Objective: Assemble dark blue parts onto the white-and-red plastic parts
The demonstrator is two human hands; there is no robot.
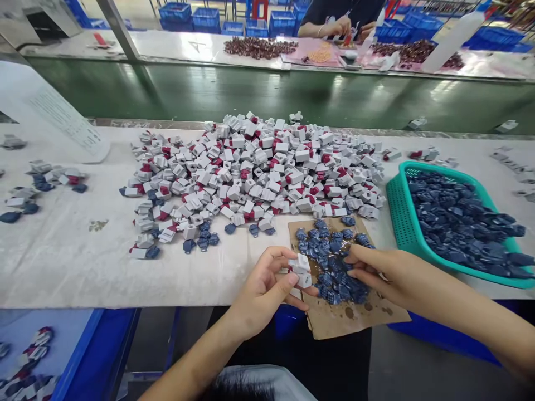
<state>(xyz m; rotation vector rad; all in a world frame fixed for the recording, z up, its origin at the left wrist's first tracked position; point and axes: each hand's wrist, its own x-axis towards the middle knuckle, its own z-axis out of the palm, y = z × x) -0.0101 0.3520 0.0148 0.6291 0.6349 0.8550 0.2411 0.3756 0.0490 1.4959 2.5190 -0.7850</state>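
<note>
L hand [261, 292] pinches white plastic pcs [301, 271]; R hand [378, 273] on blue parts [334, 267].
White pcs sit one above the other in view, at L fingertips, narrow grip betw thumb & fingers, over near-left corner of cardboard sheet [359, 318]. Their long axis is unclear. L hand is nearer them; R fingertips [350, 257] point back toward them from the blue pile, approx. a gap between, can't tell if R holds a part. Teal basket [397, 206] of more blue parts to R; big heap of white-red parts [251, 167] beyond, on cloth-covered bench [62, 267]. Co-worker's hands [338, 27] at far bench.
</note>
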